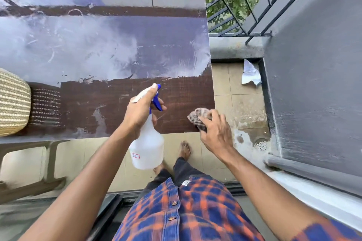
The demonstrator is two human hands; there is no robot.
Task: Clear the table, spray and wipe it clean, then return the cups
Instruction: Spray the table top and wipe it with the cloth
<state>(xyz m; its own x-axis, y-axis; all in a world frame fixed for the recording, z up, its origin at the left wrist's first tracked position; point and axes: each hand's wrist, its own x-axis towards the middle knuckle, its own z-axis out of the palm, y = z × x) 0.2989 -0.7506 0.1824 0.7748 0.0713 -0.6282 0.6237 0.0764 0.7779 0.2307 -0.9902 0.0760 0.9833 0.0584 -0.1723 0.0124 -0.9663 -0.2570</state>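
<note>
Plainly the wiping stage is at hand, and the move to come turns on where the bare stretch lies from the cloth. The left hand (140, 111) is clenched round the neck of a translucent white plastic spray bottle (148, 146), with fingers curled by its blue trigger (156, 101). The bottle's long axis runs nearly straight toward the person. Its nozzle sits over the near part of the surface and points away across it, while its body hangs off the near edge above the tiled floor.

Just to the right, the right hand (215, 133) grasps a crumpled brown-and-white checked cloth (198, 116). This grip has the fingers bent over the bunched fabric, which touches the near right corner of the glossy dark brown rectangular surface (117, 45).

From that grip almost all the surface lies ahead and to the left. A dark band runs along the near edge, and beyond it is a broad pale sheen with smears and ring marks. How much of that sheen is spray and how much reflected sky, I cannot tell.

The right hand is nearer the work, so the stroke would probably sweep leftward and away from the corner, and the bottle would have to clear that path.

No cups show anywhere in view. A ribbed straw-coloured woven cushion (11, 101) sits at the left edge, and a creased white paper (250, 73) lies on the floor by the grey wall.
</note>
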